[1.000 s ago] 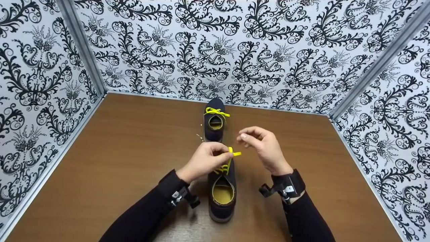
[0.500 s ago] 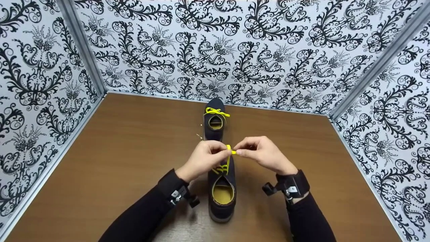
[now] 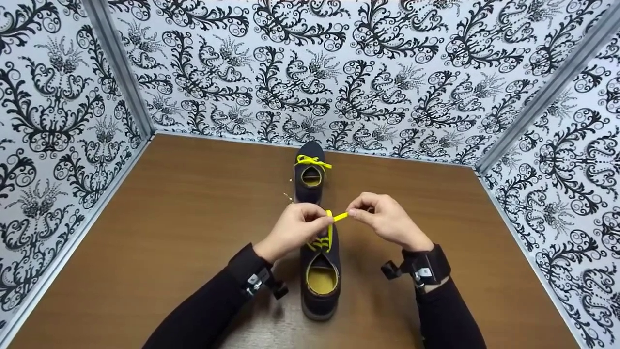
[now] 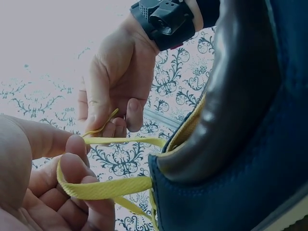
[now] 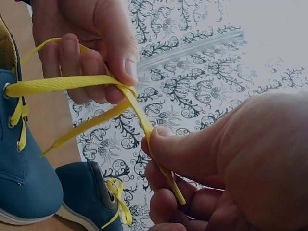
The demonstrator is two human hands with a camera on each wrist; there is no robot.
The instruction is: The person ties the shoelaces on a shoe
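A dark blue shoe (image 3: 317, 306) with a tan inside stands in front of me, heel toward me. My left hand (image 3: 296, 231) pinches its yellow shoelace (image 4: 106, 188) above the eyelets, between thumb and index finger. In the right wrist view the laces cross at the left thumb tip, and a loose lace end hangs below. My right hand (image 3: 387, 222) pinches the other lace end (image 3: 341, 217), its tip poking out past the fingers (image 5: 161, 199). A short length runs between both hands. The shoe's toe is hidden behind my left hand.
A second dark shoe (image 3: 305, 195) stands just beyond the first, its yellow lace tied in a bow (image 3: 312, 161). Small pale bits lie left of it on the brown table (image 3: 203, 194). Black-and-white patterned walls (image 3: 310, 72) close off the back and both sides.
My right hand came in from the right, took the lace end at the left fingertips and drew it slightly back rightward. The left hand has barely moved and kept its pinch.
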